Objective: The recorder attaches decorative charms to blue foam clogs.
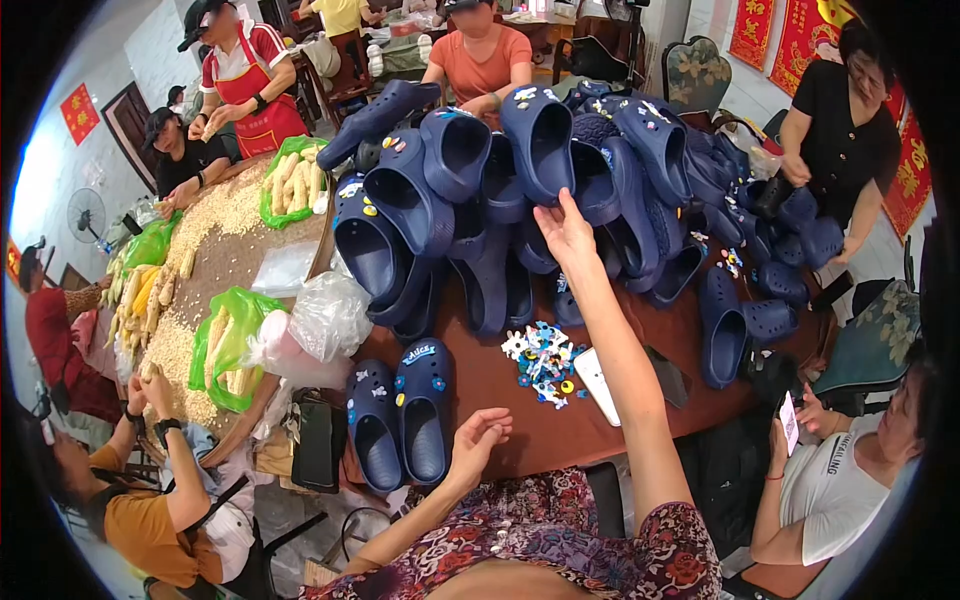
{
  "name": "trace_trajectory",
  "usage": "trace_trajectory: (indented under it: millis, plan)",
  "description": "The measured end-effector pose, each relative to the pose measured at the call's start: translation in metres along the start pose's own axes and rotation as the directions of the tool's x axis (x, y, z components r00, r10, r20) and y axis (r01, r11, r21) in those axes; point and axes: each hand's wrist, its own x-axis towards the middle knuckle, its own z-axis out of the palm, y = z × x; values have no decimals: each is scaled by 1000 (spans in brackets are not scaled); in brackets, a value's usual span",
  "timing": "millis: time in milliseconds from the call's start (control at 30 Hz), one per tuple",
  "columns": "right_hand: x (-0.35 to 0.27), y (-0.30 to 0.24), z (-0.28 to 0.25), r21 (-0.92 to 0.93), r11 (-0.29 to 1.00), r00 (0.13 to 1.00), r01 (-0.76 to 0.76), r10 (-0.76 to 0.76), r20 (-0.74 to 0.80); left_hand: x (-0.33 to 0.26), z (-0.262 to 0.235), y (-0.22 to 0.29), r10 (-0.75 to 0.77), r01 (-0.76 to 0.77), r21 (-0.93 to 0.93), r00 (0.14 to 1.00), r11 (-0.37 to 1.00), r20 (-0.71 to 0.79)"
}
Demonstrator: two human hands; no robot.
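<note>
Reach noted: your right hand (566, 232), fingers spread and gripping nothing, touches the clog pile (530, 170) at the counter's (520, 420) far edge; left hand (478, 436) rests open beside the near pair (402, 420).

Lower clogs (500, 280) buried; charms (543, 355) — too small.

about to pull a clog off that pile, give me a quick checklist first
1. Right hand at the clog pile: ok, fingertips touch a clog.
2. Right hand grip closed: not ok, fingers open.
3. Left hand free: ok, open, palm up, beside the clog pair.
4. Pile stable: cannot tell, clogs lean stacked.
5. Charms and phone clear of the arm: ok, on the table below it.
</note>
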Motion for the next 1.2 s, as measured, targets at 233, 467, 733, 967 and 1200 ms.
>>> trace_trajectory:
  millis: [233,467,733,967,1200]
  plan:
    - [2,4,-22,38,999,999,-34,34,0,1,-5,5,6,-6,37,1000,999,-13]
    - [-72,17,-14,-205,976,995,65,-80,-64,5,-8,29,54,-54,99,999,994,-1]
    - [-274,36,-102,-605,795,981,-52,153,116,8,-11,17,-16,-17,188,984,982,176]
    - [-423,20,-207,-692,691,964,-206,20,-267,-21,9,-7,-210,87,334,912,939,353]
    - [-567,-56,-236,-920,298,914,-256,-237,-330,-58,57,-44,-308,71,413,782,908,542]
